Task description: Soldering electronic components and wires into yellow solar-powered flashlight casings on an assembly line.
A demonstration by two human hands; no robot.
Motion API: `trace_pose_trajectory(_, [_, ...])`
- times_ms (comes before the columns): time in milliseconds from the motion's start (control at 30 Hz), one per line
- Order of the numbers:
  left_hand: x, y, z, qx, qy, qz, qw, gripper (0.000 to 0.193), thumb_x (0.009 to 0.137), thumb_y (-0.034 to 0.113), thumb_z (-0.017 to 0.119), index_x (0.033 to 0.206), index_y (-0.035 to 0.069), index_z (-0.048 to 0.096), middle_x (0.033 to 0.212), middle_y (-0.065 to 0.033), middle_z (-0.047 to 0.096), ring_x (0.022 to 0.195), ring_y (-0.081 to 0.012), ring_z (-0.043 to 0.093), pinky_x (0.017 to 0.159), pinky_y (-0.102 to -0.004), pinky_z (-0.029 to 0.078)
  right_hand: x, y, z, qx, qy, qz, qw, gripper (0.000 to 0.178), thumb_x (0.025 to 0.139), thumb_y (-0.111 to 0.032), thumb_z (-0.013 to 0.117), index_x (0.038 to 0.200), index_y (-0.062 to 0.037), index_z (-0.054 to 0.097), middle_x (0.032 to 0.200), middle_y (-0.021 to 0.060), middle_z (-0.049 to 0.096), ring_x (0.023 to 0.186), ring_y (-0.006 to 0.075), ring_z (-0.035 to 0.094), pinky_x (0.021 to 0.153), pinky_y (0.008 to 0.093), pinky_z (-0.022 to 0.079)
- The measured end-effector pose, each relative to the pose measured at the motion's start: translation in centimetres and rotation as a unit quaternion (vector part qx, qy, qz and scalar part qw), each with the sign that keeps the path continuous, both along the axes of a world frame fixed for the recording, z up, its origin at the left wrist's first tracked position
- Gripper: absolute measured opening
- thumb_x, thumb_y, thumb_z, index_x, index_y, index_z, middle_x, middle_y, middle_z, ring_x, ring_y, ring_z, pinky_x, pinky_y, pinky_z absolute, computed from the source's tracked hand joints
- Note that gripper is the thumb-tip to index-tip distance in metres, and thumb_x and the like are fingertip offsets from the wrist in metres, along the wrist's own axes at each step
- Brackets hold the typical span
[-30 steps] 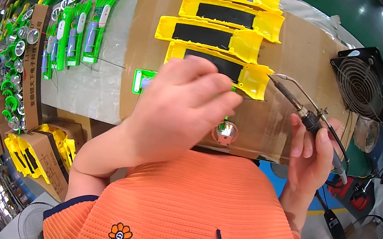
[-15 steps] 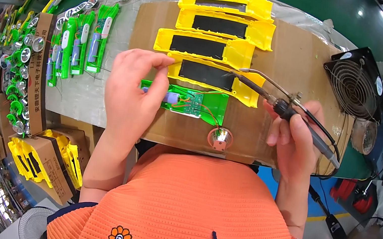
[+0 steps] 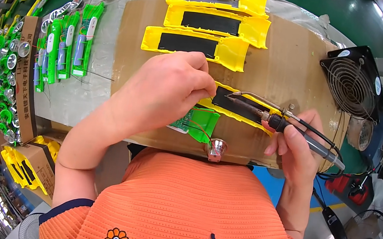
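Note:
My left hand [image 3: 171, 88] pinches a yellow plastic shell [image 3: 261, 105] with a black pad inside, covering its left end. In my right hand [image 3: 297, 146] is a soldering iron [image 3: 304, 135] with a thin curved metal tube beside it, its tip pointing left over that shell's black pad. Partly under my left hand lies a green housing [image 3: 205, 126] with a circuit board. Red wires run from it to a small silver lamp reflector [image 3: 216, 149] near the cardboard's front edge.
Three more yellow shells [image 3: 231, 52] lie in a column on the cardboard [image 3: 285, 54]. Several green housings [image 3: 80, 51] with batteries stand to the left, beside a carton [image 3: 29, 80] and loose reflectors. A black fan [image 3: 352, 81] stands at the right.
My left hand has moved right, and the nearest yellow shell has shifted right and closer to me, now tilted. The soldering iron stays over it in my right hand.

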State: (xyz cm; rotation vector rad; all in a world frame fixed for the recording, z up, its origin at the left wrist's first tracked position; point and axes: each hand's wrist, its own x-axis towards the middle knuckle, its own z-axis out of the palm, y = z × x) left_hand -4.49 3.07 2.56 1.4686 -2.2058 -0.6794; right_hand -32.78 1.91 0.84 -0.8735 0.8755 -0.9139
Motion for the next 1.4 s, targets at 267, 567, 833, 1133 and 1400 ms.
trace_pose_trajectory(267, [-0.52,-0.28,-0.05,-0.004,-0.022,0.006,1.0,0.007,0.08,0.006,0.067,0.085,0.007,0.072,0.08,-0.0058,0.061,0.075,-0.0276,0.064,0.067,-0.038,0.052,0.12,-0.3,0.57,0.001,0.017,0.017,1.0,0.017,0.089,0.003,0.062,0.094,-0.0005,0.046,0.072,0.0093,0.06,0.053,0.0138,0.057,0.05,0.0293,0.052])
trace_pose_trajectory(567, [-0.71,-0.14,-0.1,-0.007,-0.034,0.006,0.999,0.007,0.081,0.006,0.067,0.085,0.006,0.072,0.08,-0.0069,0.06,0.076,-0.0282,0.063,0.068,-0.0385,0.052,0.48,-0.6,0.61,0.024,0.075,0.061,0.995,0.018,0.087,0.002,0.067,0.091,-0.0012,0.049,0.074,0.0087,0.063,0.056,0.0131,0.062,0.051,0.0275,0.052])
trace_pose_trajectory(833, [-0.63,-0.27,-0.09,0.005,-0.034,0.0,0.999,0.007,0.082,0.006,0.067,0.085,0.005,0.072,0.082,-0.0075,0.06,0.079,-0.0283,0.062,0.07,-0.0384,0.051,0.68,-0.81,0.81,0.029,0.086,0.064,0.994,0.017,0.088,0.001,0.068,0.09,-0.0011,0.05,0.071,0.0071,0.062,0.055,0.0124,0.061,0.051,0.0267,0.052])
trace_pose_trajectory(1133, [-0.56,-0.31,-0.12,-0.001,-0.035,0.0,0.999,0.007,0.081,0.006,0.068,0.085,0.005,0.072,0.081,-0.0075,0.059,0.079,-0.0276,0.062,0.07,-0.0383,0.051,0.63,-0.89,0.71,0.023,0.086,0.066,0.994,0.017,0.088,0.002,0.066,0.091,-0.0012,0.05,0.071,0.0073,0.062,0.057,0.0133,0.063,0.052,0.0252,0.05])
trace_pose_trajectory(1400, [-0.66,-0.25,-0.02,0.007,-0.045,-0.004,0.999,0.005,0.08,0.006,0.068,0.084,0.007,0.072,0.081,-0.0069,0.059,0.079,-0.0276,0.062,0.069,-0.039,0.051,-0.07,-0.43,0.11,-0.006,0.029,0.043,0.999,0.017,0.089,0.004,0.062,0.092,-0.0019,0.046,0.07,0.0084,0.06,0.056,0.0153,0.061,0.051,0.0271,0.05])
